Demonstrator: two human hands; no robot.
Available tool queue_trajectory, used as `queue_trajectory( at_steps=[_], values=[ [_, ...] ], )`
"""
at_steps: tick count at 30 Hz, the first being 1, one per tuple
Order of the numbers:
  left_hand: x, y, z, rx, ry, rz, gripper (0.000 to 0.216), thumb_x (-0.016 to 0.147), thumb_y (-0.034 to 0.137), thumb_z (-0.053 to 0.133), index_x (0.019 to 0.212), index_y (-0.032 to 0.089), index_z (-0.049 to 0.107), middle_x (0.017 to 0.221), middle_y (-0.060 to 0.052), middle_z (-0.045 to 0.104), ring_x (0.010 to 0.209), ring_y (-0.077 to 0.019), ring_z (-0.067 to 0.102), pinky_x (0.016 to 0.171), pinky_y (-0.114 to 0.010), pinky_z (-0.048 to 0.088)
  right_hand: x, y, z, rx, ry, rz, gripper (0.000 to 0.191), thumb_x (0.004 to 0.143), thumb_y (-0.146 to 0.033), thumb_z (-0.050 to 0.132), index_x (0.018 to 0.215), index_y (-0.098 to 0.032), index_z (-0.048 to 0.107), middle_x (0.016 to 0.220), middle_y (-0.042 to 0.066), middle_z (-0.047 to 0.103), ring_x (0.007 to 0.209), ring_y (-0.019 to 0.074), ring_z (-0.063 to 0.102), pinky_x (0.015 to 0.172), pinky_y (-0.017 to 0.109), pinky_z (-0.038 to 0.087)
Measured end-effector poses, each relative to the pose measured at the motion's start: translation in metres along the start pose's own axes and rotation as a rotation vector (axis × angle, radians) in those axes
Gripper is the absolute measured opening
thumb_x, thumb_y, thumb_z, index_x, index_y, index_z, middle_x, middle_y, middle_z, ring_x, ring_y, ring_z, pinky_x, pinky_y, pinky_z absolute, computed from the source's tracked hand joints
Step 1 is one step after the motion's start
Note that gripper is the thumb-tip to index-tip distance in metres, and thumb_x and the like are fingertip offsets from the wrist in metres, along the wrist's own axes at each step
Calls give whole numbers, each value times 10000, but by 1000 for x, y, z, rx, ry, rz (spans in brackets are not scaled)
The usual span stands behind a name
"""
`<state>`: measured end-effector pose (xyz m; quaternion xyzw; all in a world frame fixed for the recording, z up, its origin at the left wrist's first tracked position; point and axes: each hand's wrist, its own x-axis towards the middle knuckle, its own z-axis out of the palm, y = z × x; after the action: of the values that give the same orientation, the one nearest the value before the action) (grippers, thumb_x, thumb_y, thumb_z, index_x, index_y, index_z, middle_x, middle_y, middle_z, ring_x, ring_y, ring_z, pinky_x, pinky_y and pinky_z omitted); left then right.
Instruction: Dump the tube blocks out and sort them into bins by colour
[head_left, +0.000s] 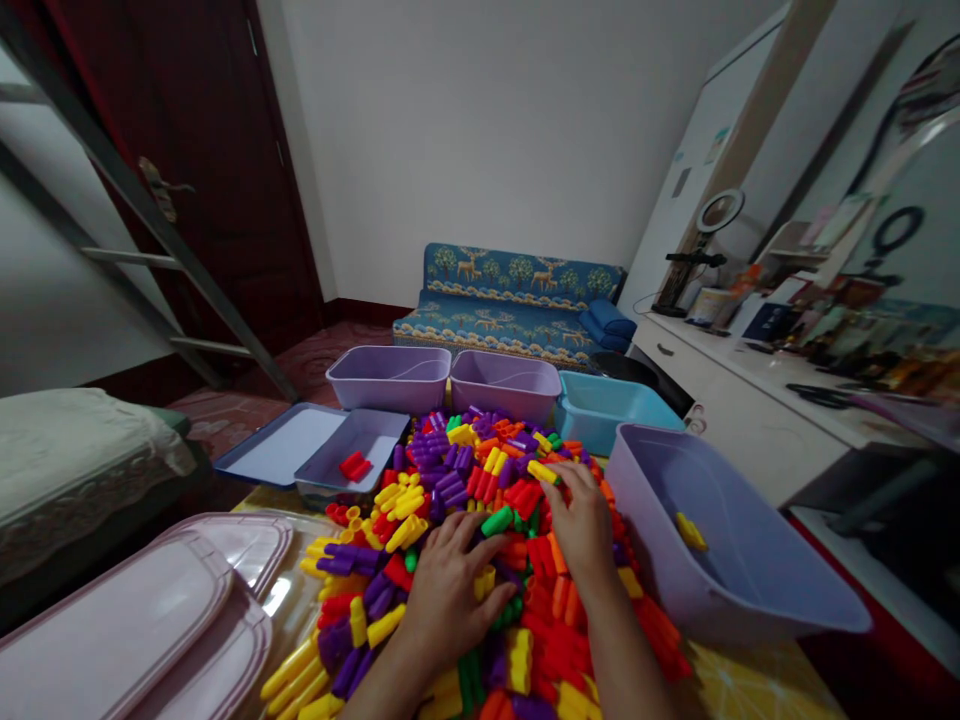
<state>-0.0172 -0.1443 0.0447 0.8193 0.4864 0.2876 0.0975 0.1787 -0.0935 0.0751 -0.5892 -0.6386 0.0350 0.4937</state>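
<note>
A heap of plastic building pieces (450,500) in yellow, red, purple, orange and green covers the table in front of me. My left hand (450,590) lies on the heap with fingers spread, touching a green piece (496,521). My right hand (577,515) reaches further in, its fingers pinched on a yellow piece (542,472). To the right a large purple bin (720,590) tilts toward the heap and holds one yellow piece (691,531). A purple tray (352,460) at the left holds red pieces (354,466).
Two purple bins (390,378) (504,385) and a blue bin (611,408) stand behind the heap. Pink lids (142,620) lie at the near left, a blue lid (277,448) beside the tray. A sofa, a door, a ladder and a white dresser surround the table.
</note>
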Motion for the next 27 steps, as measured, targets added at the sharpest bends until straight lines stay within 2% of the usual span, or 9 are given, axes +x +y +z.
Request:
queue_trajectory(
  at_steps=[3, 6, 8, 11, 16, 21, 27],
  values=[
    [1, -2, 2, 15, -9, 11, 413, 781, 411, 661, 1191, 373, 623, 1320, -38, 549, 1226, -327, 451, 983, -526, 427, 5, -14, -10, 240, 131, 161, 231, 791, -345, 631, 921, -160, 679, 936, 98, 677, 870, 219, 625, 825, 384, 516],
    [1, -3, 3, 30, 0, 22, 406, 782, 406, 659, 1186, 366, 629, 1324, -44, 548, 1221, -332, 457, 977, -527, 433, 11, -22, -23, 751, 348, 398, 271, 756, -343, 691, 955, -165, 645, 885, 31, 692, 774, 146, 651, 766, 301, 553],
    [0, -3, 3, 33, 0, 26, 403, 786, 404, 655, 1186, 362, 630, 1325, -49, 547, 1216, -335, 461, 972, -531, 436, 17, -22, -33, 1096, 500, 486, 243, 768, -284, 684, 979, -174, 635, 923, 7, 701, 842, 112, 673, 815, 250, 557],
    [0, -2, 2, 27, -10, 22, 403, 790, 412, 649, 1188, 361, 627, 1325, -48, 547, 1219, -333, 459, 973, -528, 437, 22, -16, -48, 1371, 600, 573, 132, 847, -200, 569, 953, -165, 641, 978, 32, 716, 978, 96, 673, 866, 216, 552],
    [0, -1, 1, 28, -17, 13, 404, 794, 423, 642, 1193, 361, 625, 1319, -51, 547, 1222, -333, 455, 979, -530, 433, 21, -1, -56, 1482, 653, 693, 283, 937, -160, 358, 924, -139, 640, 976, 76, 721, 1008, 85, 672, 884, 221, 554],
    [1, -1, 0, 19, -19, 7, 408, 794, 425, 644, 1199, 383, 616, 1331, -35, 538, 1232, -331, 446, 978, -532, 432, 18, 8, -48, 1389, 602, 622, 201, 921, -247, 444, 923, -167, 628, 1049, 81, 709, 1060, 104, 651, 912, 255, 544],
    [0, 1, -1, -5, -17, -3, 426, 778, 419, 668, 1199, 385, 618, 1328, -39, 537, 1232, -332, 439, 989, -536, 418, 20, 0, -48, 1428, 631, 738, 199, 924, -275, 433, 848, -179, 590, 1001, 45, 701, 987, 102, 670, 814, 250, 575]
  ],
)
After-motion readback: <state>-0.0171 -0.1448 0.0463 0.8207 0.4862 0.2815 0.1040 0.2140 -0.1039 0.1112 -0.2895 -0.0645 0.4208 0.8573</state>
